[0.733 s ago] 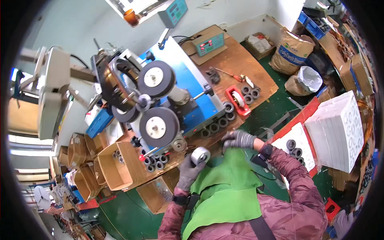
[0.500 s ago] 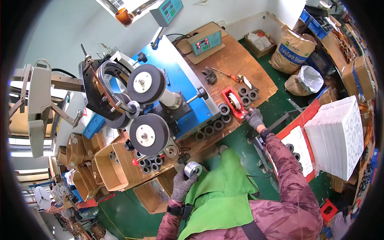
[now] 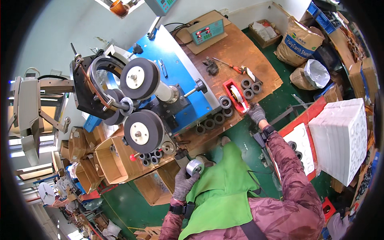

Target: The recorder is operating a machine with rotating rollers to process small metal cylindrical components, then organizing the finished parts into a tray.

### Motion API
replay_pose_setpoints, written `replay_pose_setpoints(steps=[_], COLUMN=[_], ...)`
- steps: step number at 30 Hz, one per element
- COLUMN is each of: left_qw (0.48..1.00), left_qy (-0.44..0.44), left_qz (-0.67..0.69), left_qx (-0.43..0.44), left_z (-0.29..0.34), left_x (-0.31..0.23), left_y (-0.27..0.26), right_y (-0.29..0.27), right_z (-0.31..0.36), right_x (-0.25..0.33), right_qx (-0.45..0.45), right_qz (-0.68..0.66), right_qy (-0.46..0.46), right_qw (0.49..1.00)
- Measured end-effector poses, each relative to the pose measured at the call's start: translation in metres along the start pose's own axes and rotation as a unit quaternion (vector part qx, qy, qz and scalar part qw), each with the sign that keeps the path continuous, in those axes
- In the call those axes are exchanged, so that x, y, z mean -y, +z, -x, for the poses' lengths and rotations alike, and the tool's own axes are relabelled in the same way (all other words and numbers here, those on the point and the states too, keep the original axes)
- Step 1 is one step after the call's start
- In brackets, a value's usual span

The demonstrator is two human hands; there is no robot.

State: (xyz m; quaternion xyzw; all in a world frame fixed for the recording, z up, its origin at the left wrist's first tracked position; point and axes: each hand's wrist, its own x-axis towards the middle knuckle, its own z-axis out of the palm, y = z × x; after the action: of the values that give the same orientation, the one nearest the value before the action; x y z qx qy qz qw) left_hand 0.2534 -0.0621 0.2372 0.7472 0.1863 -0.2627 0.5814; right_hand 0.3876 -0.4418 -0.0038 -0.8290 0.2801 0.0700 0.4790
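Note:
My left hand (image 3: 185,185), in a grey glove, is wrapped around a thick silver ring (image 3: 195,167) with a hollow middle, held just in front of the green apron (image 3: 224,188). At the bench's front edge, my right hand (image 3: 256,114), also gloved, has its fingers drawn together at the near end of a red tape dispenser (image 3: 232,86). A white tape roll (image 3: 237,94) sits in the dispenser. Whatever those fingers pinch is too small to tell. Several dark grey rings (image 3: 219,119) stand beside the dispenser, on both sides.
A blue machine (image 3: 176,68) with black rollers (image 3: 138,78) takes up the bench's left part. Behind the dispenser lie a screwdriver (image 3: 236,69) and a display box (image 3: 207,32). Cardboard boxes (image 3: 154,186) stand below left. A red-edged stand (image 3: 308,140) with white foam trays (image 3: 340,136) is at right.
My view has shifted a little. My right fingers have come slightly off the dispenser's red end. The left hand keeps the silver ring in almost the same place.

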Motion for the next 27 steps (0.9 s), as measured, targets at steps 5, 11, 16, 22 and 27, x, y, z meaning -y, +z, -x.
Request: replay_pose_setpoints(steps=[5, 11, 16, 22, 27], left_qw=[0.999, 0.998, 0.998, 0.987, 0.968], left_qy=[0.015, 0.014, 0.022, 0.054, 0.164], left_qz=[-0.037, -0.054, -0.056, -0.146, -0.190], left_qx=[0.007, 0.025, 0.006, 0.029, 0.002], left_z=[-0.007, -0.008, -0.006, -0.006, -0.015], left_x=[0.003, -0.004, 0.003, -0.010, -0.021], left_y=[0.007, 0.011, 0.008, 0.010, 0.017], right_y=[-0.003, -0.006, -0.016, -0.014, -0.015], right_z=[0.006, -0.003, 0.013, 0.023, 0.059], right_x=[-0.027, -0.014, -0.012, -0.068, -0.066], right_qx=[0.018, 0.008, 0.087, -0.113, 0.098], right_qz=[0.025, 0.123, 0.019, 0.154, -0.065], right_qy=[0.063, 0.073, 0.008, 0.077, 0.211], right_qw=[0.998, 0.990, 0.996, 0.979, 0.970])
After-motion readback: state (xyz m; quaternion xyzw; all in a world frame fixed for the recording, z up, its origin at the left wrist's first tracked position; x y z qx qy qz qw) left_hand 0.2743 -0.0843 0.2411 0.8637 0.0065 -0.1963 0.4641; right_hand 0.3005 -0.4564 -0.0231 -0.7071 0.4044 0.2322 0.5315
